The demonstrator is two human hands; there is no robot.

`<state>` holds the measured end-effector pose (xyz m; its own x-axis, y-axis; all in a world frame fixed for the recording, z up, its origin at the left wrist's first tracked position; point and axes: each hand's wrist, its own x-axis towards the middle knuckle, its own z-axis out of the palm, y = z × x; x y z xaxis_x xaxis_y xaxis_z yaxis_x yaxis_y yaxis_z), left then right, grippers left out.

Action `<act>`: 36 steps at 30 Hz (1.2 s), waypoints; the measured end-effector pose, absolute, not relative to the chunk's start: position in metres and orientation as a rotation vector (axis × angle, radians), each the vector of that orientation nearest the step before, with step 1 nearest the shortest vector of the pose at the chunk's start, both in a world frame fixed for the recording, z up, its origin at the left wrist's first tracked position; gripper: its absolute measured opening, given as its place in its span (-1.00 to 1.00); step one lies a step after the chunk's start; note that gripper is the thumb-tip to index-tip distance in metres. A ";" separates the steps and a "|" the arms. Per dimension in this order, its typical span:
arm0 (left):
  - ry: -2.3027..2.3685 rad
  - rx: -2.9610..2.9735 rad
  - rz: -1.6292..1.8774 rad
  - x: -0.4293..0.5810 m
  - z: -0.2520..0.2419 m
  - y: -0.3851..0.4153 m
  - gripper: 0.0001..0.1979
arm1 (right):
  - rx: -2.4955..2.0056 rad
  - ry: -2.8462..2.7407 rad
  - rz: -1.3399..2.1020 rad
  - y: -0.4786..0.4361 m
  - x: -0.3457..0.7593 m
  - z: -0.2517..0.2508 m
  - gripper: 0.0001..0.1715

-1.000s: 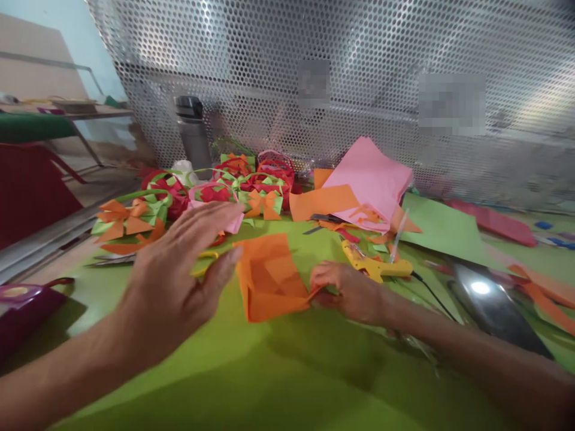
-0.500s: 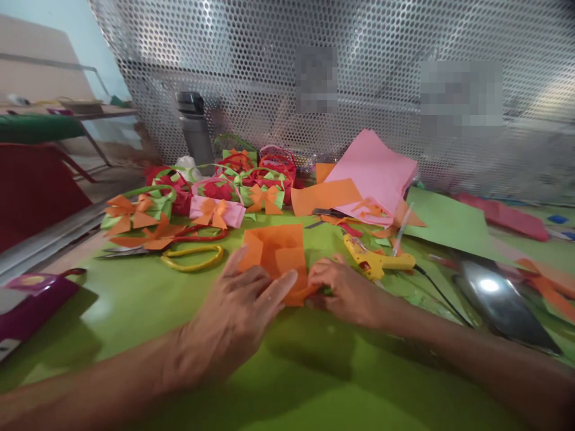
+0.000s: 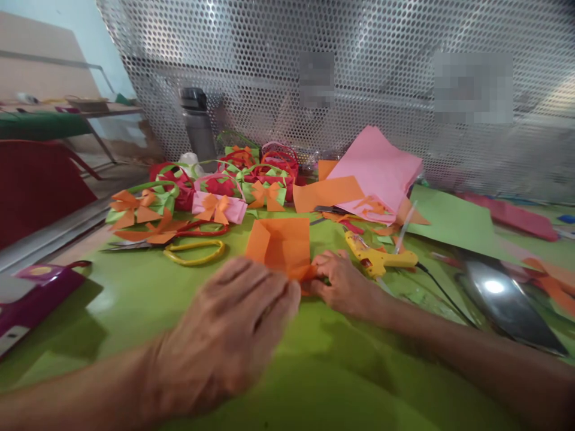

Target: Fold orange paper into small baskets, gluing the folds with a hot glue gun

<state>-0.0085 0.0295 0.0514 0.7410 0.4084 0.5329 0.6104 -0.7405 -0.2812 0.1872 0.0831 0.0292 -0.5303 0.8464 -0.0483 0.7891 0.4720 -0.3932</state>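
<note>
A folded orange paper sheet [image 3: 281, 242] lies on the green table cover [image 3: 314, 383] in the middle. My right hand [image 3: 344, 284] pinches its near right corner against the table. My left hand [image 3: 233, 329] hovers close to the camera, blurred, fingers curled together, their tips near the paper's near edge; I see nothing in it.
Paper baskets with bows [image 3: 215, 197] stand at the back left, scissors [image 3: 135, 242] and a yellow loop [image 3: 193, 254] before them. Pink paper [image 3: 377, 167], orange sheets [image 3: 326, 194], a yellow glue gun [image 3: 377, 257], a dark shiny object [image 3: 503, 299], a purple case [image 3: 31, 296] and a perforated metal screen [image 3: 359, 72] surround the work.
My left hand came down from the left onto the orange paper, pressed it, then drew back toward me. The paper went from raised flaps to lying flatter. My right hand stayed at its corner.
</note>
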 end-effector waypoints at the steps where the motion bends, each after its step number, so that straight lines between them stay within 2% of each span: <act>1: -0.756 -2.527 -0.578 -0.006 0.047 0.026 -0.85 | -1.443 -2.563 0.553 0.084 0.187 0.030 -0.76; 7: -1.036 -2.639 -0.338 0.008 0.018 0.023 -0.71 | -1.500 -2.559 0.491 0.084 0.186 0.031 -0.73; 14: -1.116 -2.735 -0.137 0.009 0.018 0.022 -0.60 | -1.537 -2.563 0.441 0.084 0.185 0.031 -0.77; 23: -1.195 -2.785 -0.246 0.006 0.013 0.026 -0.41 | -1.564 -2.578 0.324 0.083 0.186 0.026 -0.89; 29: -1.265 -2.867 -0.192 0.006 0.011 0.032 -0.44 | -1.617 -2.602 0.165 0.089 0.194 0.034 -0.92; 32: -1.290 -2.881 -0.198 0.006 0.010 0.033 -0.43 | -1.649 -2.650 0.033 0.082 0.200 0.044 -0.77; 34: -1.301 -2.897 -0.184 0.006 0.011 0.033 -0.47 | -1.512 -2.749 -0.099 0.075 0.204 0.049 -0.73; 36: -1.306 -2.924 -0.178 0.006 0.012 0.033 -0.50 | -1.229 -2.859 -0.179 0.069 0.206 0.049 -0.77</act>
<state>0.0061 0.0331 0.0124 0.6625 0.7454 0.0742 0.7381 -0.6664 0.1050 0.2058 0.0689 0.0488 -0.6886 0.7219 0.0679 0.7248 0.6823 0.0957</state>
